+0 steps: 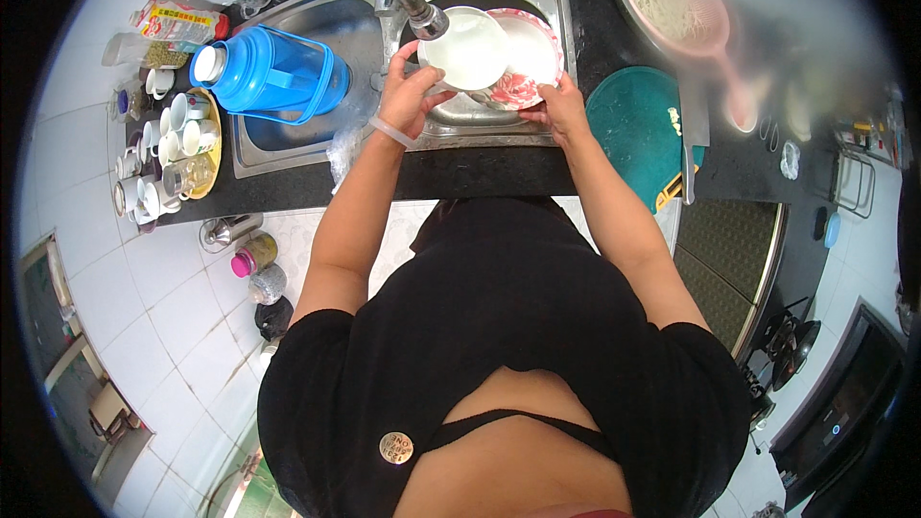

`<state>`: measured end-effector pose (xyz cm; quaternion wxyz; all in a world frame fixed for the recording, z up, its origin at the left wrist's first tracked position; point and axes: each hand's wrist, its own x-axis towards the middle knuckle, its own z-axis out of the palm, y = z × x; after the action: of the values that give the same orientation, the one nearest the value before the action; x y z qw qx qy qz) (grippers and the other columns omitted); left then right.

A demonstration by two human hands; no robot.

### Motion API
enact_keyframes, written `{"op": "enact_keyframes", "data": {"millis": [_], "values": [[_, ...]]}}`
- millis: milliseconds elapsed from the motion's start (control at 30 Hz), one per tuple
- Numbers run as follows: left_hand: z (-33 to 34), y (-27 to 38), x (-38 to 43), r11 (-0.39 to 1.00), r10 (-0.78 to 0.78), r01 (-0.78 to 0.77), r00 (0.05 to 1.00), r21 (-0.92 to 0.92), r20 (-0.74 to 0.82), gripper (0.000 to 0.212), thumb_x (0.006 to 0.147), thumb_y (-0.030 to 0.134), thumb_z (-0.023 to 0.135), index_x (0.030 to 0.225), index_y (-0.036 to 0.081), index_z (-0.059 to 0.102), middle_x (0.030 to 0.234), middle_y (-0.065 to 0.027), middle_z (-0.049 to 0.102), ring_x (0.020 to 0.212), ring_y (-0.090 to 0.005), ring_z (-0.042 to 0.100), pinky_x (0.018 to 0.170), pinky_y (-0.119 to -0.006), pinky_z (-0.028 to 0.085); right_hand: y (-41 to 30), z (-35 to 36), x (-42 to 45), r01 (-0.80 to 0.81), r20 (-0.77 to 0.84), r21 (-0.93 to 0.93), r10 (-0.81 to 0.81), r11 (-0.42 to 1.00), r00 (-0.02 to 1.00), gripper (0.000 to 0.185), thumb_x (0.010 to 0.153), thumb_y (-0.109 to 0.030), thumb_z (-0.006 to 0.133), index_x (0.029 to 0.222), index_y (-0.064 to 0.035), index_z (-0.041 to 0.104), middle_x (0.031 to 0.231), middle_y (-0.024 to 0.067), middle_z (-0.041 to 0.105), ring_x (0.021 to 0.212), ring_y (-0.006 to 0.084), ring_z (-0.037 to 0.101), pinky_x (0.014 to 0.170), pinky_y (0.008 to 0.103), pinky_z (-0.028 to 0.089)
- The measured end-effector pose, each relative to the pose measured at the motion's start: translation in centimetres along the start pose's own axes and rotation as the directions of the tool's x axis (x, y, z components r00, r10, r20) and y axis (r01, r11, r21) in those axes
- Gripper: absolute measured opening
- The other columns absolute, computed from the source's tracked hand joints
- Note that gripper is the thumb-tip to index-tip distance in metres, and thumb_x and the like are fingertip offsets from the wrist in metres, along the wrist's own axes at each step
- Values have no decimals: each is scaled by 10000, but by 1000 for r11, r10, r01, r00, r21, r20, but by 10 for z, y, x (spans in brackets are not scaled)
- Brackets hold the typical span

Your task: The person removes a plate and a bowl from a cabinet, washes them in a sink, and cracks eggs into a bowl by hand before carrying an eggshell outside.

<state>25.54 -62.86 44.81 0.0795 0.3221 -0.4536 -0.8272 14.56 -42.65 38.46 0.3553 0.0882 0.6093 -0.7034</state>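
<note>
My left hand [411, 92] grips the rim of a small white dish [473, 49] under the faucet [430, 18]. In my right hand [557, 106] is the edge of a larger white plate [538, 50] with a red rim and a red flower pattern. The white dish overlaps the plate's left side. Both are held over the right basin of a stainless steel double sink [460, 133]. Whether water is running cannot be made out.
A blue thermos jug [277, 75] stands in the left basin. Cups crowd a yellow tray [214, 158] at left. To the right lie a green cutting board [626, 126] and a cleaver [695, 129]. Behind them, a pink strainer [719, 36] holds noodle-like strands over a metal bowl [624, 14].
</note>
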Motion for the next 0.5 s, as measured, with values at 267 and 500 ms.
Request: {"op": "enact_keyframes", "data": {"millis": [267, 500], "values": [[2, -2, 8, 995, 27, -24, 999, 93, -29, 614, 752, -20, 584, 1284, 98, 300, 1050, -122, 521, 936, -220, 556, 765, -420, 525, -6, 6, -2, 12, -8, -15, -13, 1000, 1000, 402, 828, -48, 468, 1220, -10, 387, 988, 183, 591, 764, 240, 650, 560, 335, 589], [9, -2, 7, 983, 84, -73, 995, 171, -60, 621, 743, -40, 606, 1277, 106, 324, 1043, -122, 530, 904, -205, 569, 720, -382, 532, -6, 5, 2, -16, 12, -6, 16, 1000, 1000, 435, 800, -33, 475, 1227, -25, 395, 1066, 174, 548, 834, 261, 633, 569, 361, 589]]}}
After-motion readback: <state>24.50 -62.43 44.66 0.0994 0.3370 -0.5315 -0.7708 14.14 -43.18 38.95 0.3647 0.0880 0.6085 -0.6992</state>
